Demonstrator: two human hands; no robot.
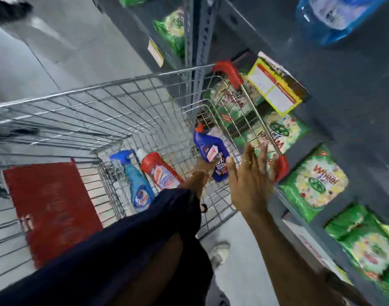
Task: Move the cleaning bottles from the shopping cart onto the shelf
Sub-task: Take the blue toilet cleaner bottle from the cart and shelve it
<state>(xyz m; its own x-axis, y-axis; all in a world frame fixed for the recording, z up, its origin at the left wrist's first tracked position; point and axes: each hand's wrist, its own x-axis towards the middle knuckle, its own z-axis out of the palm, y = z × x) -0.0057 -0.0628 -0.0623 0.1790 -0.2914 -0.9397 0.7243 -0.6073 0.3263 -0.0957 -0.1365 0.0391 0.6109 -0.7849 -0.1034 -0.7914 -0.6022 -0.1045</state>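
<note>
Three cleaning bottles lie in the wire shopping cart [127, 89]: a light blue spray bottle [137, 184], a red bottle [160, 173] and a dark blue bottle [209, 151] with a red cap. My left hand [203, 171], on a dark-sleeved arm, reaches down into the cart, and its fingers rest on the lower part of the dark blue bottle. Blur hides whether they grip it. My right hand [250, 173] hovers open, fingers spread, over the cart's right rim, beside the grey shelf [343, 85].
The shelf on the right holds green detergent packs [315, 184] and a yellow-edged price tag [275, 87]. A blue container [337, 16] sits higher up. The cart's red child-seat flap [52, 208] is at the left. Grey floor lies beyond the cart.
</note>
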